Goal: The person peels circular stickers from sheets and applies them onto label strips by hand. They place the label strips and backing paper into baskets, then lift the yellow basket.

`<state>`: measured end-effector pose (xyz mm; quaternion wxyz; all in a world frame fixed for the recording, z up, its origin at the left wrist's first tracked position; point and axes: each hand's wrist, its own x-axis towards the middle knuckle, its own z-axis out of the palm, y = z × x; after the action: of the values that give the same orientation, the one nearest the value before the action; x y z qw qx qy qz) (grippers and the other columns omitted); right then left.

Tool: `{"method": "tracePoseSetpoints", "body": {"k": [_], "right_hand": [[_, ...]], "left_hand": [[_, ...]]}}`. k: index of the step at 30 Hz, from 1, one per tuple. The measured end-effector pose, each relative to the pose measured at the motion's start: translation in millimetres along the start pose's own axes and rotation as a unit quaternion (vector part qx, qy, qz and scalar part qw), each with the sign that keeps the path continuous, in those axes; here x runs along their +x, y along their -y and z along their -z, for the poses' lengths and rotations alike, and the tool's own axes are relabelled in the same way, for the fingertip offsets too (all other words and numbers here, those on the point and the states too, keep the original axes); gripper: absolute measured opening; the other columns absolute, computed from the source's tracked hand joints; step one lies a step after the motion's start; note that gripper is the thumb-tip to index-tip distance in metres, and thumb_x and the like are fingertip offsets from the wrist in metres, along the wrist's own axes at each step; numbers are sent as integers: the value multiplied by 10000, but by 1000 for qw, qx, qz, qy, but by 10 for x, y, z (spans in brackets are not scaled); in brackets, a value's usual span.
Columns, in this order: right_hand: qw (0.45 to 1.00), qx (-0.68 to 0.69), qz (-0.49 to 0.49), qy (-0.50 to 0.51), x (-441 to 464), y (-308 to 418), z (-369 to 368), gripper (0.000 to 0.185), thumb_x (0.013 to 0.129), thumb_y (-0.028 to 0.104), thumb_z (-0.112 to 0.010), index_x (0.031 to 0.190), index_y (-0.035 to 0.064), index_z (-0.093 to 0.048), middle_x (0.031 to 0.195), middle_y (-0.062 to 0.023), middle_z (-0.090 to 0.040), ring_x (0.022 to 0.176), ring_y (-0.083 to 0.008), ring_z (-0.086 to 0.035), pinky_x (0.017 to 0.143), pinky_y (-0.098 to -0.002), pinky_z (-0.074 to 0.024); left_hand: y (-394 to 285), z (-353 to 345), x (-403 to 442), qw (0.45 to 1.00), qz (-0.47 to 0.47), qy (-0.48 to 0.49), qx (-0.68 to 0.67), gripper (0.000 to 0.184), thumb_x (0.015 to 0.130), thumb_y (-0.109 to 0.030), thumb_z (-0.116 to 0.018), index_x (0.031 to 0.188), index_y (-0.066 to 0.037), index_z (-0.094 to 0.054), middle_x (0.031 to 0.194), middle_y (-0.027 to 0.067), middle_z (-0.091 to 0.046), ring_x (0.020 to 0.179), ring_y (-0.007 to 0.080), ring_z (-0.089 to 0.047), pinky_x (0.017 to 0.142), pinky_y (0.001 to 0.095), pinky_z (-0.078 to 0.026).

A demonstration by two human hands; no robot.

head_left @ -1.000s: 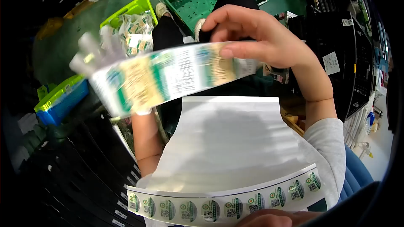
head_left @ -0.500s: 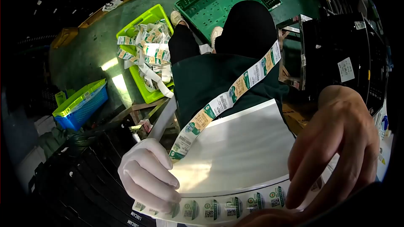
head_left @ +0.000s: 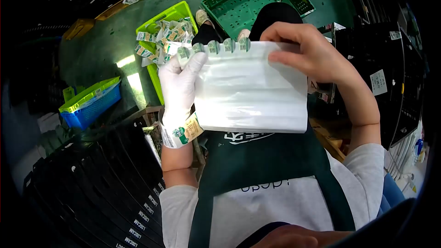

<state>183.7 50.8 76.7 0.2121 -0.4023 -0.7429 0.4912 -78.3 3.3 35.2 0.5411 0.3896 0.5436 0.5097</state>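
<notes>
My left hand (head_left: 179,82), in a white glove, pinches the upper left corner of a white sheet (head_left: 252,92). Round green-and-white stickers (head_left: 229,45) line the sheet's top edge. A strip of printed labels (head_left: 186,131) curls around my left wrist. On the right, my bare right hand (head_left: 298,50) grips the upper right part of the sheet between thumb and fingers. The sheet hangs in front of a dark green apron (head_left: 266,156).
A lime green crate (head_left: 161,16) full of label strips stands on the floor, beside a dark green crate (head_left: 257,0). Blue and lime baskets (head_left: 92,105) are at left. Black stacked crates (head_left: 101,183) stand lower left, and a black crate stack (head_left: 386,73) is at right.
The sheet has moved up and away from my chest, now held by both hands. The long label strip that ran across my lap is now wrapped at my left wrist.
</notes>
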Motion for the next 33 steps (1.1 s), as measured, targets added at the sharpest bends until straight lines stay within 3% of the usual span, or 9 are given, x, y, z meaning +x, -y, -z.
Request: {"method": "tracePoseSetpoints", "body": {"k": [4,8,13,17,23,27,30,32,33], "right_hand": [[999,6,-45,14,74,-40,51,222,811,77,-668,992,-32,-602,817,-65,-613,751,-129,-570,707,-274,-471],[992,-109,35,55,240,-217,35,280,867,185,-651,1058,5,-553,776,-52,-544,679,-146,-494,630,-282,-424],[950,-264,164,-35,537,24,-256,341,870,383,-627,876,65,-501,721,-86,-539,644,-272,-549,572,-368,-436],[909,-266,313,-70,726,-112,-417,336,869,360,-628,782,67,-489,653,-64,-521,557,-284,-538,484,-370,-412],[873,-285,385,-92,721,-149,-388,317,898,335,-603,760,56,-540,615,-80,-559,521,-250,-543,485,-344,-437],[953,-49,233,-185,666,-113,-76,318,957,287,-538,793,15,-528,572,-60,-453,521,-165,-397,499,-297,-373],[998,8,63,-30,525,-173,50,244,979,292,-501,992,49,-481,860,-15,-508,742,-88,-513,651,-247,-475],[993,47,112,3,459,-266,-15,302,954,275,-546,1126,44,-455,1019,-74,-548,896,-142,-549,769,-290,-496],[994,6,113,14,411,-207,-28,366,920,162,-588,1221,33,-425,1131,-118,-552,1027,-202,-553,850,-329,-496]], "left_hand": [[47,-56,65,1000,-3,-8,-8,147,839,-98,-709,949,-2,-698,824,20,-685,694,48,-575,630,201,-451],[66,-66,72,998,30,27,39,141,859,-91,-683,957,10,-691,842,20,-681,711,45,-572,630,194,-449],[76,-207,70,994,44,98,20,142,876,-106,-668,942,18,-691,809,-8,-657,707,30,-538,620,180,-418],[62,-237,70,990,19,106,87,133,873,-97,-664,960,-1,-695,826,-17,-666,714,16,-527,634,192,-422],[169,-194,34,988,84,125,35,141,836,-83,-678,943,6,-697,850,18,-684,740,53,-580,682,214,-463],[181,-171,-68,992,72,95,37,154,825,-72,-701,956,8,-694,865,37,-684,770,80,-612,711,234,-485],[193,-109,-56,995,31,91,35,165,812,-71,-722,956,4,-694,841,22,-671,757,78,-606,699,229,-479],[185,-86,-39,995,16,91,38,162,815,-68,-719,959,2,-694,837,16,-667,750,73,-601,690,223,-475],[175,-93,-30,995,39,92,13,153,821,-74,-716,954,-3,-694,839,10,-666,742,66,-592,681,215,-469]]}}
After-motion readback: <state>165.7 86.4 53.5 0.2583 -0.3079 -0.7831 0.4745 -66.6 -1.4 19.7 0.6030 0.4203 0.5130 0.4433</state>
